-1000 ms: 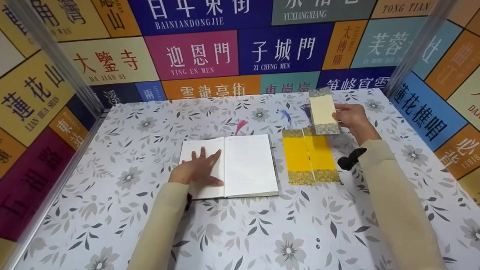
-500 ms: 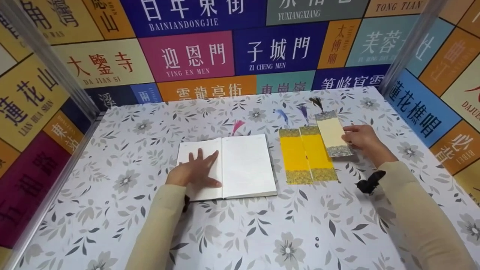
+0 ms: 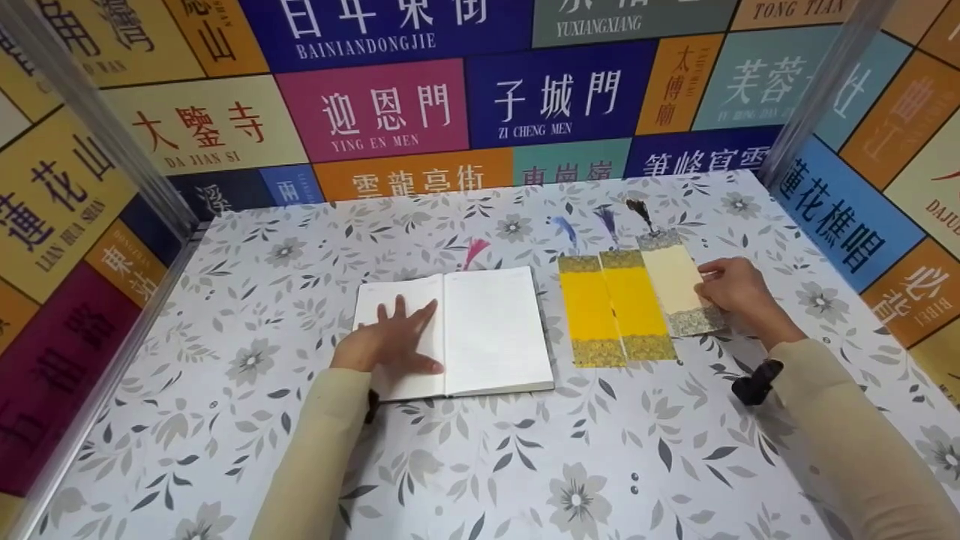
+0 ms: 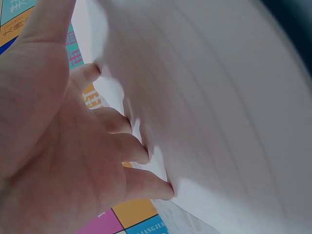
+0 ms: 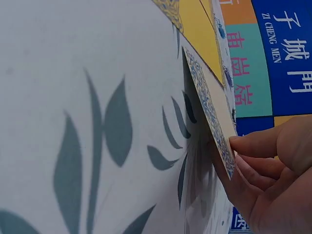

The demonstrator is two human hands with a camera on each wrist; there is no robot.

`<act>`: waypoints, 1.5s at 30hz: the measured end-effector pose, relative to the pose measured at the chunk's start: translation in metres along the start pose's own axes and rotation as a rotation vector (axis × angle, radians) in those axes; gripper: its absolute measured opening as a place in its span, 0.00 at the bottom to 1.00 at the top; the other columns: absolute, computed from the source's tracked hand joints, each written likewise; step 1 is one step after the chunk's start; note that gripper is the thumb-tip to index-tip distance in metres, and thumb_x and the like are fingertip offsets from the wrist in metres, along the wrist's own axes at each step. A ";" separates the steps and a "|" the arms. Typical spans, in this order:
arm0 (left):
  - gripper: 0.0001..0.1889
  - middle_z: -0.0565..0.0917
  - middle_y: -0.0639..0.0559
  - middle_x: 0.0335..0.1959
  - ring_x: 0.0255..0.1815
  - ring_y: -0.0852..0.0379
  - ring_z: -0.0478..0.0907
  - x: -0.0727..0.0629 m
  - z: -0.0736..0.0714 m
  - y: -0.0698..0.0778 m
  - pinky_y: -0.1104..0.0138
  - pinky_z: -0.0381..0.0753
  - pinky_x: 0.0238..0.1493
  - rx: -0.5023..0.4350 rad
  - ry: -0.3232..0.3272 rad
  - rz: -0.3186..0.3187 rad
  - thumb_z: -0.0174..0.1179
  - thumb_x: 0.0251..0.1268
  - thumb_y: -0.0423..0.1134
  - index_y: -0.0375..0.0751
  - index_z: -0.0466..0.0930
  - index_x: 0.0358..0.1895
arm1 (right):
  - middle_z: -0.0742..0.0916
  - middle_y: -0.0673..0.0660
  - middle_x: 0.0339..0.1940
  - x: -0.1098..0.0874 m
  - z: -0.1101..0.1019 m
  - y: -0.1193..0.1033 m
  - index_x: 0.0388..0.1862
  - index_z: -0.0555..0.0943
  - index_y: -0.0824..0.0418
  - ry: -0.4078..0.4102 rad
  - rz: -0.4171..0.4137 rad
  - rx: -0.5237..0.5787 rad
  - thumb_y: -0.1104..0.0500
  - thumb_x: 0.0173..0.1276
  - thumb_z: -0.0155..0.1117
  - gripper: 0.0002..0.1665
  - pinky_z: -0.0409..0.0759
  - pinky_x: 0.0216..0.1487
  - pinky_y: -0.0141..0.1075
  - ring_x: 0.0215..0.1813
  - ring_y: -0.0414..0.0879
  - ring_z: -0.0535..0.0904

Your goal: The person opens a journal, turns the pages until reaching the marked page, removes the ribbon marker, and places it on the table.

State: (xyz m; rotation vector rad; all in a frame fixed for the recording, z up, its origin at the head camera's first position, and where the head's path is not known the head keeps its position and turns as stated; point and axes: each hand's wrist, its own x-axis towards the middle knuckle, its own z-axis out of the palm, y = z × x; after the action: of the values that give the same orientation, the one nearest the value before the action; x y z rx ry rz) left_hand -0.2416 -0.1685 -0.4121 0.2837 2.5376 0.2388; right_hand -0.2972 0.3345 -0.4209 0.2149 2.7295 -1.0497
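Observation:
My left hand [image 3: 394, 337] lies with spread fingers on the left page of an open notebook [image 3: 499, 330]; the left wrist view shows its fingertips pressing the ruled page [image 4: 209, 107]. At the right, my right hand [image 3: 742, 296] pinches the right edge of a cream bookmark [image 3: 675, 277] with patterned grey ends and a dark tassel [image 3: 640, 216]. In the right wrist view the thumb is on top of the bookmark [image 5: 214, 107], and its near end is tilted up off the tabletop. Left of it, two yellow bookmarks [image 3: 587, 307] [image 3: 637, 304] lie side by side.
A pink tassel [image 3: 475, 252] sticks out past the notebook's top edge. Blue [image 3: 564, 231] and purple [image 3: 606, 223] tassels extend from the yellow bookmarks. The tablecloth [image 3: 480, 465] has a floral print. Colourful panels with characters [image 3: 382, 109] stand behind and at both sides.
My right hand has brought the cream bookmark down and to the right, from above the yellow ones to beside them, close to the table. The left hand stays on the page.

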 end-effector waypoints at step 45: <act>0.58 0.27 0.31 0.80 0.80 0.24 0.28 -0.001 0.001 0.001 0.23 0.39 0.71 -0.044 -0.001 -0.016 0.62 0.59 0.68 0.59 0.31 0.82 | 0.64 0.76 0.74 -0.049 0.048 -0.059 0.77 0.60 0.70 0.034 -0.251 -0.301 0.44 0.74 0.60 0.45 0.56 0.72 0.69 0.73 0.74 0.59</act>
State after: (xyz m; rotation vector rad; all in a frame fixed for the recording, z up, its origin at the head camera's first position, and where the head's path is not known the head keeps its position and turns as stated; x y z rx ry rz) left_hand -0.2403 -0.1680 -0.4128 0.2455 2.5293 0.2882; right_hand -0.2550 0.2560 -0.4052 -0.1621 2.9541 -0.6761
